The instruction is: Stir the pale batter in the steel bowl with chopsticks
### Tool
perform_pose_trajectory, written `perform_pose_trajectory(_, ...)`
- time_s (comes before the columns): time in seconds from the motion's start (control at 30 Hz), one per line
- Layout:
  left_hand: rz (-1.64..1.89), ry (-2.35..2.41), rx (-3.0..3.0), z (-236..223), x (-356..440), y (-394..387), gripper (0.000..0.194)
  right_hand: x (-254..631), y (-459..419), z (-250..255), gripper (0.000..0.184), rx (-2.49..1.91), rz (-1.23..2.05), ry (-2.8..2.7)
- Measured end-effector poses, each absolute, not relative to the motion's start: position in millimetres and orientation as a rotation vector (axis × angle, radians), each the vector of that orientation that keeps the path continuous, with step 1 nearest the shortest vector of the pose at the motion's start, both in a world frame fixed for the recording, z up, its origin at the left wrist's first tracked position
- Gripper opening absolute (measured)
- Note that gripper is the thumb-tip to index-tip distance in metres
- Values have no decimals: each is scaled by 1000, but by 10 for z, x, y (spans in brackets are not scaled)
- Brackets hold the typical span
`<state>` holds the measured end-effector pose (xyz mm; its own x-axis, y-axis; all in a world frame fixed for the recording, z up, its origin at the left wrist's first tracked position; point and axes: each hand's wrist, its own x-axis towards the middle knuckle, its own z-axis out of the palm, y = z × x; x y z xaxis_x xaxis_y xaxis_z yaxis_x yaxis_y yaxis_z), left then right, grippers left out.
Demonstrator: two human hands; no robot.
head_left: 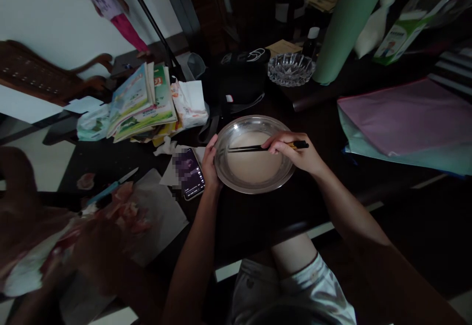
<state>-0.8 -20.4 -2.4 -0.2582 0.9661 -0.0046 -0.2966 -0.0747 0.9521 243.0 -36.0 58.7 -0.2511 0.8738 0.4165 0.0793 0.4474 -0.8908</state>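
Note:
A shiny metal bowl (254,191) stands on the dark table in front of me, holding a pale, milky liquid (254,165). My left hand (211,165) grips the bowl's left rim, thumb side up, with some fingers hidden behind the wall. Over the bowl, my right hand (291,149) is closed round a pair of dark chopsticks (245,148). Their tips point left and reach into the bowl near its left inner side; whether they dip into the liquid is hard to tell. A lit phone (192,175) lies just left of my left hand.
Left, another person's blurred hands (98,251) work at pinkish pieces (127,212) by a blue-handled knife (114,186). Books (143,103) and a tissue pack (190,103) stand behind the phone. Beyond the bowl are a glass ashtray (291,69) and green cylinder (348,30); right, a pink folder (409,113).

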Motion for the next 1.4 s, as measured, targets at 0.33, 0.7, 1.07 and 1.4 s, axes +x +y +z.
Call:
perform_pose_trajectory(0.33, 1545, 1145, 861, -31, -23, -206, 44, 2750, -392, 609, 47, -1097, 655, -1321)
perform_pose_trajectory(0.7, 1549, 1137, 865, -30, -25, -213, 43, 2590, -297, 565, 31, -935, 931, -1493)
perform_pose_trajectory(1.07, 1579, 1102, 844, -57, -17, -185, 43, 2580, -244, 516, 35, -885, 958, -1519)
perform_pose_trajectory(1.4, 1566, 1098, 839, -77, -41, -183, 40, 2778, -286, 575, 43, -1025, 850, -1329)
